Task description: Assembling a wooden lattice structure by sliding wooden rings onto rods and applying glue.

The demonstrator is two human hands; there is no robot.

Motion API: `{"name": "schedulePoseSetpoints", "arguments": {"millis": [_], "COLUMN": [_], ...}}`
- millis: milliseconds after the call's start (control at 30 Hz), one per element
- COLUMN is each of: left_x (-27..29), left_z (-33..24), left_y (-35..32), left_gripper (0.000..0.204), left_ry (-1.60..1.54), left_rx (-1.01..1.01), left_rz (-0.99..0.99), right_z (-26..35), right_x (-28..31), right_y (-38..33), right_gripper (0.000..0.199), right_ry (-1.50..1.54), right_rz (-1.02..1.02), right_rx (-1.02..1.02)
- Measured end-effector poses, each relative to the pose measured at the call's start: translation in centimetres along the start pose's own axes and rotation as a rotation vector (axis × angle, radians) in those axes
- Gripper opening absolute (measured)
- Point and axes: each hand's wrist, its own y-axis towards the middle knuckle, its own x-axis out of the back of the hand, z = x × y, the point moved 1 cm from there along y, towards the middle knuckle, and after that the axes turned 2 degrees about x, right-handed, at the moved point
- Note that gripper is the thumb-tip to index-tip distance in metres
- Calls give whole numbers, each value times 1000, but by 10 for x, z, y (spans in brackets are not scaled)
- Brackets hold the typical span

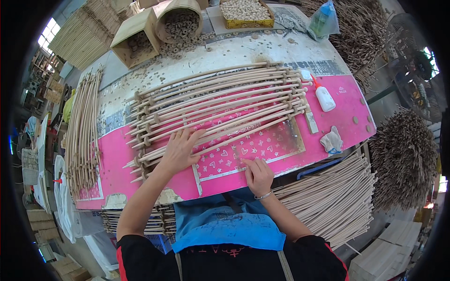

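Note:
A row of long pale wooden rods (225, 100) lies side by side across the pink table top, with small round wooden discs (146, 140) threaded near their ends. My left hand (178, 152) rests on the nearest rods toward their left end, fingers spread and thumb apart. My right hand (258, 178) is by the table's front edge, just in front of the rods, over a patterned pink sheet (234, 159). Its fingers are curled in, and whatever may be between them is too small to make out.
A white glue bottle (324, 97) with a red tip, a flat strip (311, 120) and a crumpled cloth (332, 140) lie on the right. More rods (84, 136) lie at the left. Behind stand a wooden box (136, 40), a round tub (180, 23) of discs and a yellow tray (248, 22).

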Motion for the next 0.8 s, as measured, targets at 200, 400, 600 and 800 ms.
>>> {"name": "schedulePoseSetpoints", "arguments": {"millis": [200,400,600,800], "left_x": [-9,-13,-20,-19], "left_z": [2,-3,-16,-15], "left_y": [-3,-4,-2,-1], "left_gripper": [64,52,50,48], "left_ry": [-43,-62,50,7], "left_rx": [17,97,116,193], "left_rz": [-2,18,-55,-36], "right_z": [-1,-2,0,-1], "right_x": [0,-1,-1,-1], "right_y": [-1,-1,0,1], "right_gripper": [28,28,26,26], "right_ry": [2,12,16,26], "right_rz": [3,-10,-16,-31], "right_rx": [-13,-2,-9,0]}}
